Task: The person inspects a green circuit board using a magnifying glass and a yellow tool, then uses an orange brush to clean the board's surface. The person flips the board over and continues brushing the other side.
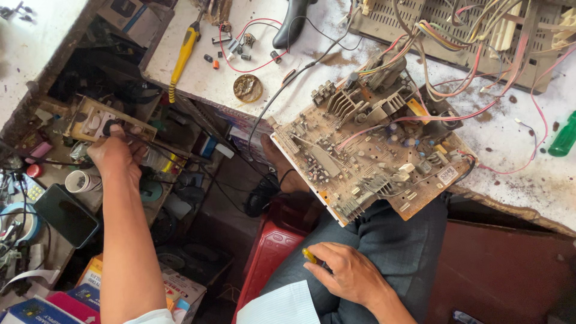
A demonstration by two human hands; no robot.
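The left hand point(114, 157) reaches out to a switch-and-socket board point(103, 122) lying just beyond its fingers, fingertips touching it, grip unclear. The right hand point(345, 273) rests on the lap, fingers closed on a small yellow tool point(309, 256). The circuit board point(375, 150) sits above it, half on the surface point(528, 162), nearer this hand.

Bench point(528, 174) w/ circuit board point(372, 150), screwdriver point(183, 51)

Left arm's stretched way out to the side, bare forearm straight, left hand point(114, 155) palm down with the fingers curled and thumb poking up. Right hand point(345, 273) sits low on the lap, wrist bent, knuckles up, fingers loosely closed and pinching something small at the tips.
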